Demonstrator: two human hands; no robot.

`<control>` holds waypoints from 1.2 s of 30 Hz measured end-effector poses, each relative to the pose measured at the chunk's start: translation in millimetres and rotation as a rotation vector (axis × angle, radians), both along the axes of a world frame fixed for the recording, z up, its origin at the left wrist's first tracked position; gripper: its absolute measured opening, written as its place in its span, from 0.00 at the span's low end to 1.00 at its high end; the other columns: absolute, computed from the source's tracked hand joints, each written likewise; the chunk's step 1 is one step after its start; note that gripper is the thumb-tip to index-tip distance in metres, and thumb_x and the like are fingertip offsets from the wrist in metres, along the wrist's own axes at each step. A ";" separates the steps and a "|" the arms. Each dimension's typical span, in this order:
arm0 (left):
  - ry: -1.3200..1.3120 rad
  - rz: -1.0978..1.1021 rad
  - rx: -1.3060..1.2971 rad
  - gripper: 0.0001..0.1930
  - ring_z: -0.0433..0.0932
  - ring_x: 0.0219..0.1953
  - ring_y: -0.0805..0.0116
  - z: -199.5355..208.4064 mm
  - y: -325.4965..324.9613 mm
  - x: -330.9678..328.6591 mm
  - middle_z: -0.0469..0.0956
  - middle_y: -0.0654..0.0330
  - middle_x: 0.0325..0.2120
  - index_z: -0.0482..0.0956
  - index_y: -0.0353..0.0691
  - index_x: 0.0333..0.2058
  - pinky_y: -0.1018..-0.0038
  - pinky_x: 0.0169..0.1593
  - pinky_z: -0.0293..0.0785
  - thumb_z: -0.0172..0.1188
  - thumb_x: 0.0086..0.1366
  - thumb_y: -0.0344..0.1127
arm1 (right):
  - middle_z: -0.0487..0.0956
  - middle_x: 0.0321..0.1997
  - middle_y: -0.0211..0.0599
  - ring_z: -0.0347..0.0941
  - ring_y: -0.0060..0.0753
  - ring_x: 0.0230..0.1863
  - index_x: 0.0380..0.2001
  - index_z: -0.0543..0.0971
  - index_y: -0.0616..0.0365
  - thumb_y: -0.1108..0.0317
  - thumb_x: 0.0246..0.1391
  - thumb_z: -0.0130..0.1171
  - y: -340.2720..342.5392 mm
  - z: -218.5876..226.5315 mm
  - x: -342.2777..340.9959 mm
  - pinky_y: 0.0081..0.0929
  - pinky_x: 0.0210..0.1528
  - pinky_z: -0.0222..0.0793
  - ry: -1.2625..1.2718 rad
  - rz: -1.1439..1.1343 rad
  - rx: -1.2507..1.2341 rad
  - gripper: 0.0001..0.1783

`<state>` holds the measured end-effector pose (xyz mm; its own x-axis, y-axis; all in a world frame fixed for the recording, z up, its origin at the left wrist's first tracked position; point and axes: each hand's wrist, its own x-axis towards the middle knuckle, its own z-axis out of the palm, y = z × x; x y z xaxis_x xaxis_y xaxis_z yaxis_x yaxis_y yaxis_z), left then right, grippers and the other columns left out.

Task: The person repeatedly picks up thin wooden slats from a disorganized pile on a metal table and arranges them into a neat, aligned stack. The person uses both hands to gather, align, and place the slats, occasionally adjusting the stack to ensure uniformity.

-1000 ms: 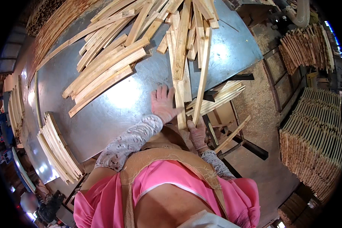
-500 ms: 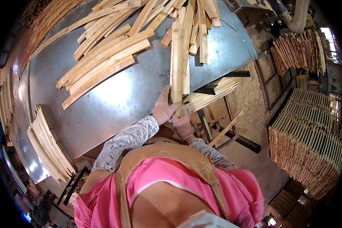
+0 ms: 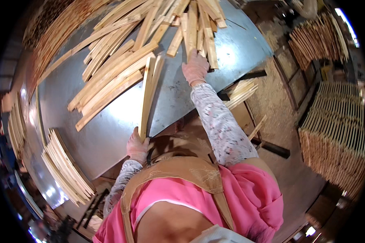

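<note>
My left hand [image 3: 137,146], in a pale pink glove, is closed round the near end of a wooden strip [image 3: 147,95] at the table's front edge. That strip points away from me, with a second strip [image 3: 155,91] close along its right side; whether I hold both I cannot tell. My right hand [image 3: 195,68], gloved alike, reaches over the table with its fingers closed at the near end of another wooden strip [image 3: 192,30] in the loose pile. Its fingertips are partly hidden by the hand itself.
The metal table [image 3: 109,148] bears fanned-out strips [image 3: 113,83] at left of the pile. A neat bundle of strips [image 3: 67,166] lies at the near left. Stacked strips [image 3: 241,93] sit below the right edge. Large slatted stacks [image 3: 332,137] stand on the right.
My hands have come apart. The left has moved left with a strip, which now lies left of the pile; the right has reached forward to the strips in the pile.
</note>
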<state>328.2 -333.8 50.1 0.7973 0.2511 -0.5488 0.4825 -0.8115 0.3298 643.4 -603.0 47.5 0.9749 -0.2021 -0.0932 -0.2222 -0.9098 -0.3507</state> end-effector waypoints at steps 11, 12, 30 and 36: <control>-0.073 -0.186 0.183 0.42 0.81 0.58 0.40 -36.1 -19.6 40.7 0.79 0.44 0.59 0.70 0.38 0.70 0.53 0.64 0.77 0.72 0.62 0.51 | 0.84 0.57 0.52 0.82 0.58 0.52 0.61 0.79 0.54 0.58 0.63 0.67 -176.2 8.1 -244.8 0.44 0.58 0.77 -0.259 -0.610 0.631 0.25; -0.074 -0.195 0.165 0.42 0.81 0.58 0.40 -35.5 -22.5 48.5 0.78 0.43 0.60 0.69 0.37 0.70 0.53 0.64 0.77 0.71 0.62 0.51 | 0.85 0.55 0.53 0.84 0.59 0.48 0.58 0.82 0.56 0.57 0.66 0.65 -190.8 11.4 -257.0 0.45 0.55 0.78 -0.150 -0.913 0.685 0.21; -0.094 -0.004 0.087 0.39 0.77 0.62 0.44 2.9 40.4 32.8 0.76 0.40 0.58 0.67 0.37 0.72 0.56 0.67 0.73 0.67 0.68 0.50 | 0.86 0.44 0.46 0.81 0.50 0.36 0.62 0.81 0.49 0.60 0.70 0.59 -257.2 -351.7 -336.9 0.43 0.36 0.77 0.378 0.814 0.016 0.21; -0.179 0.690 0.412 0.40 0.81 0.57 0.45 -17.2 200.0 -133.9 0.79 0.44 0.56 0.67 0.42 0.73 0.55 0.61 0.80 0.68 0.68 0.52 | 0.83 0.56 0.54 0.81 0.56 0.57 0.64 0.79 0.56 0.61 0.60 0.67 -41.7 -126.5 -253.0 0.48 0.57 0.77 0.772 1.300 0.365 0.29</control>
<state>194.3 -133.7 33.0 0.4564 0.8703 -0.1851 0.8855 -0.4241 0.1896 390.4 -644.6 -79.0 0.1488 0.8582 -0.4912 0.3988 -0.5066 -0.7644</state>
